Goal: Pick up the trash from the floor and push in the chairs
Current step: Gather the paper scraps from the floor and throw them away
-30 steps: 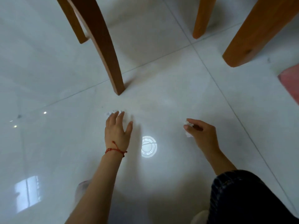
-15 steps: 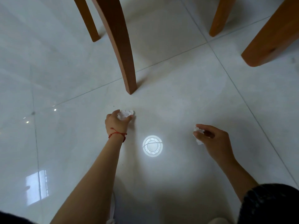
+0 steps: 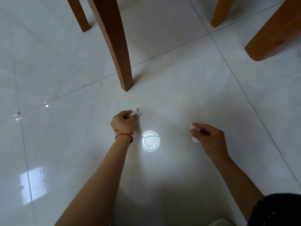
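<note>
— Two paper wads, one per hand. Left hand (image 3: 124, 122) curled tight round a white wad (image 3: 136, 112) poking past the fingertips, close over the floor (image 3: 179, 88) near the chair leg (image 3: 114, 43).

— And the right hand (image 3: 210, 138)?

— Pinched shut on another wad (image 3: 193, 133), low over the tile. Both look featherlight, soft, crushable; any fold serves as a hold.

— Slippery?

— Doubt it. Loose scraps might shed.

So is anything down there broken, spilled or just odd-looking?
Nothing broken or spilled. The left hand and right hand each hold a crumpled white paper scrap. The bright ring on the floor tiles is only a lamp's reflection.
</note>
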{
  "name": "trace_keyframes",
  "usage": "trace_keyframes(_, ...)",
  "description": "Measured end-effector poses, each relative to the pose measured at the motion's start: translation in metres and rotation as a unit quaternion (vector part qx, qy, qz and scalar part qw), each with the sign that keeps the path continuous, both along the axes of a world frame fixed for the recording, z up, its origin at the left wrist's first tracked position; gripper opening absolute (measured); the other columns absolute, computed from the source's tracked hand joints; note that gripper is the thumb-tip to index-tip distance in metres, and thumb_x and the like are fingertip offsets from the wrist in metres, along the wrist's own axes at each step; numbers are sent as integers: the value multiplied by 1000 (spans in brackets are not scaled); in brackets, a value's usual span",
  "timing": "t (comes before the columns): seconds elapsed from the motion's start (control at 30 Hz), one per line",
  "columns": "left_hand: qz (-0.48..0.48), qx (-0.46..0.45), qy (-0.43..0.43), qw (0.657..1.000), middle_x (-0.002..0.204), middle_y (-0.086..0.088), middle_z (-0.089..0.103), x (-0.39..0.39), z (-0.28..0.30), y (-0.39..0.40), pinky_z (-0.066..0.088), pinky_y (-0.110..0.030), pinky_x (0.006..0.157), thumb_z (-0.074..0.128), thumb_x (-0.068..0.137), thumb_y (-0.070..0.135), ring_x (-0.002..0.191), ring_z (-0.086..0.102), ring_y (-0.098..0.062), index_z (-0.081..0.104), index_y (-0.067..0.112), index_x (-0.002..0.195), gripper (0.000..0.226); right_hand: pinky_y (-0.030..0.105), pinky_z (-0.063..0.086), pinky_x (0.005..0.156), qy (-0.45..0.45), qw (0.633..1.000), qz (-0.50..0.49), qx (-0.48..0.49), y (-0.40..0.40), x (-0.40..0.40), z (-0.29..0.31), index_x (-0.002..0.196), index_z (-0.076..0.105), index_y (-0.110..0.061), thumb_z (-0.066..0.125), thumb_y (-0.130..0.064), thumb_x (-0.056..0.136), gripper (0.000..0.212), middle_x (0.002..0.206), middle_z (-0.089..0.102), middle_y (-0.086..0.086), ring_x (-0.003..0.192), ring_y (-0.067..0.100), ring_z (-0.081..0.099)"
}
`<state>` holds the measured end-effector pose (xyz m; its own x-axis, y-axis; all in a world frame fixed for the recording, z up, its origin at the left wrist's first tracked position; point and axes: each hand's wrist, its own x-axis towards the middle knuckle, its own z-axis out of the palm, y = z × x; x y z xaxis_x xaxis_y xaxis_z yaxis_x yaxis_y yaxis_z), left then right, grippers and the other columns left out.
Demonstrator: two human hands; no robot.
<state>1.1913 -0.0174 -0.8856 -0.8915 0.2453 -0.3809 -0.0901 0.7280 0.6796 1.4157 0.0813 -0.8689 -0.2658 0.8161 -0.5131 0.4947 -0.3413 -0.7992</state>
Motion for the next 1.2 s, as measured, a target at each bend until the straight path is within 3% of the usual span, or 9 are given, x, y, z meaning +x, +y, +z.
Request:
trace_keyframes(0.17, 82, 93, -141, 982, 70, -1, 67, 26, 8, 8, 50, -22, 70, 73, 70, 8, 67, 62, -15, 71, 14, 76, 8, 8, 49, 66, 8, 999, -14, -34, 5, 0, 9, 105, 68, -7, 71, -9, 77, 28, 91, 67, 8, 81, 17, 63)
trace_keyframes(0.37, 109, 128, -212, 963, 72, -7, 72, 52, 39, 4, 54, -37, 86, 73, 70, 6, 81, 69, -26, 73, 13, 70, 6, 5, 48, 65, 8, 998, -40, -56, 7, 13, 49, 108, 65, -13, 70, -7, 77, 32, 87, 65, 4, 79, 14, 61)
trace_keyframes(0.5, 97, 116, -244, 958, 58, 4, 70, 69, 73, 5, 53, -38, 88, 72, 70, 3, 74, 67, -24, 72, 17, 63, 16, 4, 49, 65, 9, 996, -49, -73, 5, 25, 84, 106, 63, -20, 70, -7, 77, 33, 87, 66, 3, 77, 10, 61)
trace_keyframes(0.57, 94, 114, -256, 955, 55, 4, 68, 75, 93, 5, 52, -39, 88, 72, 71, 3, 69, 66, -21, 72, 11, 69, 8, 4, 49, 65, 12, 995, -52, -80, 4, 29, 105, 105, 65, -17, 70, -6, 77, 30, 88, 67, 4, 77, 8, 62)
trace_keyframes(0.7, 91, 119, -268, 952, 48, 6, 65, 81, 144, 5, 53, -33, 83, 71, 73, 2, 56, 63, -10, 68, -1, 76, 5, 17, 51, 72, 17, 994, -55, -87, 0, 36, 155, 102, 67, -16, 70, -6, 77, 27, 90, 68, 8, 77, 14, 63)
trace_keyframes(0.83, 79, 128, -277, 949, 56, 1, 68, 82, 211, 1, 53, -31, 81, 71, 72, 1, 70, 65, -22, 70, 6, 71, 6, 33, 50, 80, 27, 992, -77, -94, -8, 44, 216, 94, 71, -17, 70, -4, 76, 22, 88, 69, 9, 78, 20, 62)
trace_keyframes(1.03, 42, 116, -272, 954, 47, 10, 65, 87, 320, -9, 54, -18, 65, 70, 73, 0, 51, 62, -4, 68, 17, 58, 23, 30, 52, 83, 37, 989, -97, -102, -26, 38, 317, 87, 68, -27, 70, -6, 77, 23, 88, 69, 2, 86, 21, 65)
trace_keyframes(1.13, 41, 92, -272, 957, 45, 16, 63, 91, 373, -20, 52, -20, 74, 73, 72, 4, 50, 61, 2, 69, 27, 45, 35, 28, 53, 84, 39, 988, -108, -108, -37, 31, 369, 96, 69, -16, 69, -4, 77, 23, 86, 68, -1, 84, 17, 65)
trace_keyframes(1.2, 42, 89, -270, 958, 48, 16, 65, 93, 408, -29, 51, -26, 81, 75, 71, 6, 60, 64, -5, 70, 24, 51, 27, 32, 53, 85, 41, 986, -111, -114, -42, 28, 405, 97, 69, -12, 69, -2, 76, 23, 86, 68, 0, 83, 17, 64)
